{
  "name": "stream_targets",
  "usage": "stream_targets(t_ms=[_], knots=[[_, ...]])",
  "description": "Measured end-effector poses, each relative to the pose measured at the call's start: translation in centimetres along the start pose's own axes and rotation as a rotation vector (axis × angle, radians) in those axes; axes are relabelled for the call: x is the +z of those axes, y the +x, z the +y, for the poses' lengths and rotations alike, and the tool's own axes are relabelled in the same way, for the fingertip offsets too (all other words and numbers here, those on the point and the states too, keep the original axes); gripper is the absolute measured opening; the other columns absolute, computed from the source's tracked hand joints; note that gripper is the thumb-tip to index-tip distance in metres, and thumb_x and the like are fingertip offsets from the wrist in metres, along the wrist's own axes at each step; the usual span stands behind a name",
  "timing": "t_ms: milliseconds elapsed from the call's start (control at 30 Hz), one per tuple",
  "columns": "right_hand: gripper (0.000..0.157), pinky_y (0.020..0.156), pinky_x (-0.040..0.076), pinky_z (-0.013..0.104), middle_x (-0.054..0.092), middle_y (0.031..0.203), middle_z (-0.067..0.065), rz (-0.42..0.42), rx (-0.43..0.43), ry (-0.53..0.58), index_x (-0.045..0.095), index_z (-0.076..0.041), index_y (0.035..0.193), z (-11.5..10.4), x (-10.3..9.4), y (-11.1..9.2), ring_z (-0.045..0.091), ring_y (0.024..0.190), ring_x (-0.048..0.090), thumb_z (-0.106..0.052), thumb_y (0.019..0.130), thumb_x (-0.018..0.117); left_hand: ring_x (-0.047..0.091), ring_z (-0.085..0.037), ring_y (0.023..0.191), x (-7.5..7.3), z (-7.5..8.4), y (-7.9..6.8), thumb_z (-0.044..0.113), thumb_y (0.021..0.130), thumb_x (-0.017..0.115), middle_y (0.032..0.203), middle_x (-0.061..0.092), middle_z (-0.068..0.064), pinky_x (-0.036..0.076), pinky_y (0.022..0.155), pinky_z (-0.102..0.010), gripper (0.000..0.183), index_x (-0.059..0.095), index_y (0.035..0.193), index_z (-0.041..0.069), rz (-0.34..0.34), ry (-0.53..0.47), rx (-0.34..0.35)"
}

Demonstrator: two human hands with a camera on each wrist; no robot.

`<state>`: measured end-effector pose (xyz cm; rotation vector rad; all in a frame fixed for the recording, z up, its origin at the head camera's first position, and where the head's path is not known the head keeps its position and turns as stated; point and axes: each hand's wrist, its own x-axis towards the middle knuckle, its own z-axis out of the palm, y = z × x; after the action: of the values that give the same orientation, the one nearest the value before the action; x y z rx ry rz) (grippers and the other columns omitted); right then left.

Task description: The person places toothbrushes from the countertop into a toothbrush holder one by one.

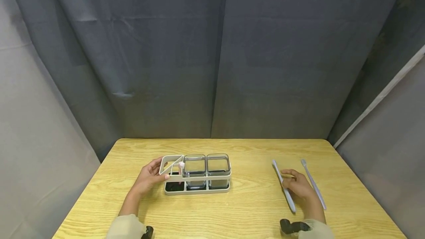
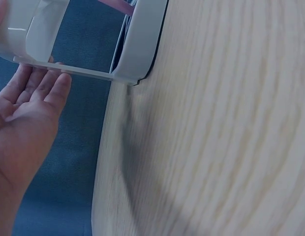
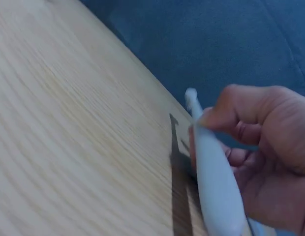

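Note:
My left hand [image 1: 147,178] grips the left end of a white toothbrush holder [image 1: 196,191], thumb at the front and fingers behind. In the left wrist view the fingers [image 2: 37,91] lie against its upper frame. A pink toothbrush [image 1: 181,166] with a pale head stands in the holder's left part. Two clear cups [image 1: 218,183] sit side by side in its middle and right slots. Over on the right, my right hand [image 1: 299,187] pinches a light blue toothbrush [image 1: 288,196] between thumb and fingers. In the right wrist view this toothbrush [image 3: 216,182] casts a shadow on the wood.
A lavender toothbrush [image 1: 314,185] lies on the wooden table [image 1: 252,209] just right of my right hand. Grey curtains [image 1: 159,65] stand behind the table's far edge and along both sides. A dark strap [image 1: 293,227] is on the right wrist.

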<state>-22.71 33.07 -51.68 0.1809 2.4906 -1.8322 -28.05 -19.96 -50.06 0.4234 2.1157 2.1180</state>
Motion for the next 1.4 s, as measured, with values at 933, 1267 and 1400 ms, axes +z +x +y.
stream_targets(t_ms=[933,1267,1400], knots=[[0.026,0.067,0.047,0.028,0.055,0.09,0.008,0.037,-0.17,0.202,0.049,0.007,0.114,-4.7,2.6,-0.4,0.012,0.076,0.052,0.002,0.089,0.053,0.034,-0.032,0.129,0.1,0.2,0.0,-0.003,0.075,0.074,0.139,0.038,-0.023,0.033,0.099,-0.03,0.073,0.037,0.137,-0.005,0.009,0.003,-0.012],[0.011,0.065,0.047,0.027,0.055,0.084,0.005,0.031,-0.278,0.307,0.054,0.002,0.099,-7.4,5.0,-0.8,0.012,0.072,0.051,0.003,0.088,0.055,0.037,-0.035,0.127,0.1,0.2,0.2,-0.005,0.072,0.076,0.136,0.041,-0.025,0.034,0.099,-0.03,0.073,0.038,0.135,-0.007,0.012,0.013,0.0],[0.008,0.065,0.048,0.026,0.055,0.082,0.006,0.019,-0.321,0.34,0.054,0.003,0.096,-8.3,6.0,-0.8,0.012,0.07,0.051,0.005,0.088,0.054,0.035,-0.036,0.128,0.0,0.3,0.1,-0.005,0.072,0.075,0.137,0.04,-0.026,0.034,0.098,-0.026,0.074,0.037,0.136,-0.007,0.015,0.013,0.008]])
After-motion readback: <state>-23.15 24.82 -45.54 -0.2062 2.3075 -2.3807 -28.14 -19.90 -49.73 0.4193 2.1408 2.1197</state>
